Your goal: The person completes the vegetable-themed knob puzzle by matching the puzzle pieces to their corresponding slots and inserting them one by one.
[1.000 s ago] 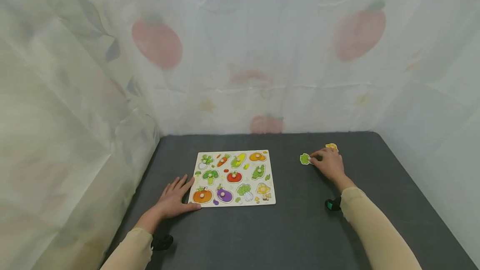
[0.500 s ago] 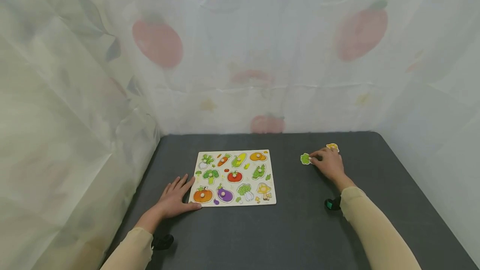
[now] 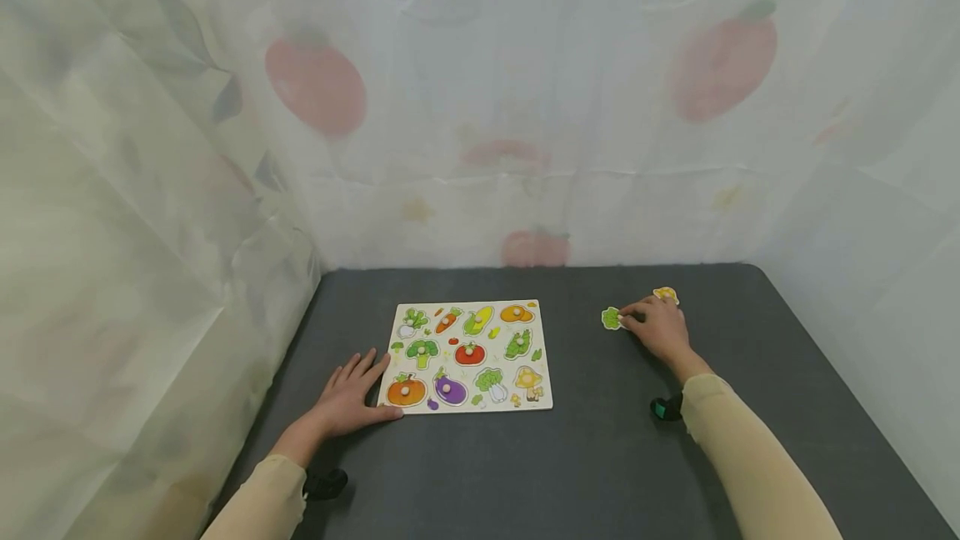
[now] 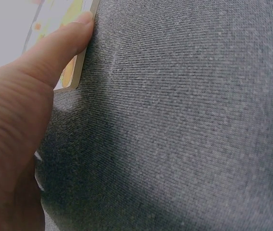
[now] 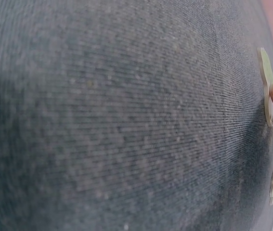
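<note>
A vegetable peg puzzle board (image 3: 469, 357) lies flat on the dark table, most of its pictures bearing knobbed pieces. The bok choy and mushroom pictures at its front right show no knobs. My left hand (image 3: 347, 398) rests at the board's front left corner, fingers spread along the left side. In the left wrist view the thumb (image 4: 61, 45) lies on the board's edge. To the right, my right hand (image 3: 658, 330) pinches a green leafy puzzle piece (image 3: 611, 318) between thumb and forefinger, low at the table. A yellow mushroom piece (image 3: 665, 295) lies just behind that hand, partly hidden.
The dark cloth-covered table (image 3: 480, 473) extends around the board and toward the front. Pale printed curtains (image 3: 480, 107) hang behind it and along both sides. A dark wrist strap with a device (image 3: 666, 408) sits at the right wrist, and another (image 3: 326, 485) at the left.
Both hands, the board and the pieces stay in place; the head view shifts only very slightly.
</note>
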### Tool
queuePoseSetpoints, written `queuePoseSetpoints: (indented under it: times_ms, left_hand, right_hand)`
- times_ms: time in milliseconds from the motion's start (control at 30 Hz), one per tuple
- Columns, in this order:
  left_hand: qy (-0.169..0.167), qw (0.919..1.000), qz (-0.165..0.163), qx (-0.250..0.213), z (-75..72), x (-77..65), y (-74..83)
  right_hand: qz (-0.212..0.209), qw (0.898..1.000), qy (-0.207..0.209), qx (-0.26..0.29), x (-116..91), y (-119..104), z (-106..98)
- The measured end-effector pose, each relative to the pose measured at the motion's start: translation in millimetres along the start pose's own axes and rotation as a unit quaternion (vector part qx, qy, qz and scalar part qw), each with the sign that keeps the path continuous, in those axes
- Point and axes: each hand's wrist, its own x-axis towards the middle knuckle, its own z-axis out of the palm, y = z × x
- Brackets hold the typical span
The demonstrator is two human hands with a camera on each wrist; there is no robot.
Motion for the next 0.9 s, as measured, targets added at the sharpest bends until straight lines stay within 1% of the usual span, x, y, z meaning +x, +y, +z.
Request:
queuePoseSetpoints:
  times_ms: [100, 333, 467, 567, 700, 800, 900]
  left_hand:
    - [0.003, 1.0, 0.004, -0.003, 1.1, -0.1, -1.9]
    - [0.006, 0.9999, 0.014, -0.006, 8.5, 1.9, -13.2]
    - [0.008, 0.9998, 0.015, -0.009, 6.9, 1.3, -11.4]
    - [0.005, 1.0, 0.004, -0.005, 6.0, 2.0, -10.2]
    - [0.0, 0.9999, -0.008, 0.009, 10.3, 5.6, -15.4]
    - [0.003, 0.9999, -0.009, 0.009, 13.3, 7.8, -19.4]
    - [0.0, 0.9999, -0.011, 0.008, 10.6, 6.7, -15.7]
  right_hand:
    - [0.0, 1.0, 0.001, 0.003, 0, -1, 0]
    - [0.001, 1.0, -0.004, 0.01, 0, -1, -1]
    - [-0.004, 1.0, -0.005, 0.008, 1, 0, -1]
    - [-0.008, 1.0, -0.006, 0.004, 2, 1, -1]
    - [-0.014, 1.0, -0.009, -0.001, 2, 2, -1]
    - [-0.02, 1.0, -0.009, -0.005, 2, 2, -1]
    - [-0.029, 0.999, -0.008, -0.013, 3, 3, 0]
